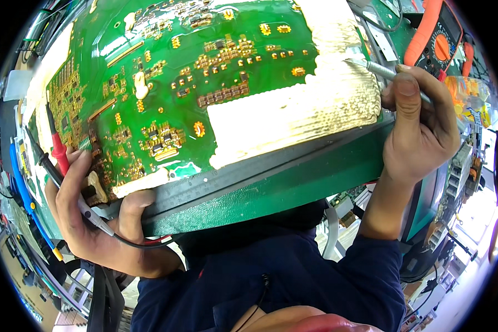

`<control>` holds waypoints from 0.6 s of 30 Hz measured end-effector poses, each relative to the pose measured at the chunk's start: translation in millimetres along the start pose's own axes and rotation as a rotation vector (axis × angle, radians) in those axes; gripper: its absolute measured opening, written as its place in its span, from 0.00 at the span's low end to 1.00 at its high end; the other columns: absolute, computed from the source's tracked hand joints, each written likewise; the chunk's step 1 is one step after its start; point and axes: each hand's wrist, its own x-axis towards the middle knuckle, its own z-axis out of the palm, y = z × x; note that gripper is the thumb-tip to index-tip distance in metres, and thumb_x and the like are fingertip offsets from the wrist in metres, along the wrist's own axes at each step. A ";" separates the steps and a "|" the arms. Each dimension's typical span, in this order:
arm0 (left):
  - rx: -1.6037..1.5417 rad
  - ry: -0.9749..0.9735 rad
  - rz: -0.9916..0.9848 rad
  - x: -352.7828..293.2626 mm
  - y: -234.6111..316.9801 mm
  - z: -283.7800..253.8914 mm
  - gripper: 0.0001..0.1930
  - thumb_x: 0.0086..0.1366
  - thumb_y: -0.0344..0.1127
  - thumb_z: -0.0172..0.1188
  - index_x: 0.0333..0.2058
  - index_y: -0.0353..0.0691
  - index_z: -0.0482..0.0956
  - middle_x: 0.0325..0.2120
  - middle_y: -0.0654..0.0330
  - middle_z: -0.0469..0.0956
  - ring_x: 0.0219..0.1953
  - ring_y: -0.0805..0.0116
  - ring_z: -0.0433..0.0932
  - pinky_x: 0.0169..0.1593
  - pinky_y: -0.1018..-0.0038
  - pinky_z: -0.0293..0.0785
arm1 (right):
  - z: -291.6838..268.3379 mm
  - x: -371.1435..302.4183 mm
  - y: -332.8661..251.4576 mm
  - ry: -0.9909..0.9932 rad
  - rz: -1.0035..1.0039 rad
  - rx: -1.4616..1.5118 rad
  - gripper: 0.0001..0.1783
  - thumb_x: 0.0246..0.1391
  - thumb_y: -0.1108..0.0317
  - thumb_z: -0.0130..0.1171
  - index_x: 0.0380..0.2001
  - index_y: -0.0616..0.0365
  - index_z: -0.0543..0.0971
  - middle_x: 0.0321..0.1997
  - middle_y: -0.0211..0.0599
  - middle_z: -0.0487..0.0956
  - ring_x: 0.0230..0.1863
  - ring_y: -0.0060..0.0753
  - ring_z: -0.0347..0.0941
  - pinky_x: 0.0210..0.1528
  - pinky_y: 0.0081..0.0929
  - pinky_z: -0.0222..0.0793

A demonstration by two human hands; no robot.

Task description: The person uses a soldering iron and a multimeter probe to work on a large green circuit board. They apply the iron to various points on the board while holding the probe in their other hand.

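A large green circuit board (166, 105) lies before me, with cream-coloured coating (293, 119) thick over its right side. My right hand (420, 124) is closed around a slim silver craft knife (379, 69), its tip touching the coating near the upper right. My left hand (94, 238) is at the board's lower left corner, thumb by the near edge. Between its fingers are a red test probe (58, 152) and a black test probe (47, 163), both pointing up along the board's left side. A dark grey strip with scale marks (196, 185), like a ruler, runs along the near edge.
A green mat (254, 202) shows below the board. An orange-edged multimeter (441, 47) stands at the upper right, beside a clear bag with yellow pieces (470, 102). A blue cable-like tool (25, 191) lies at the left. Small boards (346, 205) show beyond the mat's near edge.
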 end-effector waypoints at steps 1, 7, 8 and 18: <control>0.007 0.001 0.003 0.3 0.4 0.1 0.34 0.50 0.46 0.77 0.52 0.30 0.78 0.50 0.50 0.77 0.55 0.58 0.76 0.63 0.65 0.66 | -0.3 -0.6 -0.1 0.006 -0.013 -0.009 0.10 0.59 0.72 0.66 0.39 0.68 0.81 0.29 0.38 0.83 0.27 0.21 0.77 0.32 0.15 0.74; -0.027 -0.015 -0.044 -0.4 1.5 -1.1 0.34 0.48 0.44 0.78 0.52 0.30 0.78 0.49 0.50 0.77 0.54 0.58 0.76 0.62 0.65 0.67 | -4.3 0.5 3.9 -0.023 -0.121 -0.098 0.10 0.57 0.75 0.67 0.40 0.70 0.81 0.35 0.44 0.85 0.29 0.24 0.80 0.34 0.17 0.76; -0.041 -0.006 -0.056 0.0 3.2 -0.3 0.34 0.48 0.42 0.78 0.51 0.30 0.78 0.49 0.50 0.76 0.54 0.58 0.76 0.62 0.66 0.67 | -4.7 1.0 3.8 -0.028 -0.126 -0.106 0.10 0.57 0.75 0.67 0.40 0.70 0.81 0.35 0.45 0.85 0.29 0.24 0.80 0.34 0.17 0.76; -0.022 -0.023 -0.007 3.8 4.6 -1.1 0.31 0.48 0.39 0.77 0.49 0.31 0.79 0.46 0.54 0.75 0.51 0.62 0.76 0.58 0.69 0.69 | -5.7 5.6 4.0 -0.117 -0.455 -0.213 0.10 0.53 0.83 0.67 0.39 0.72 0.80 0.35 0.48 0.83 0.30 0.32 0.80 0.35 0.26 0.78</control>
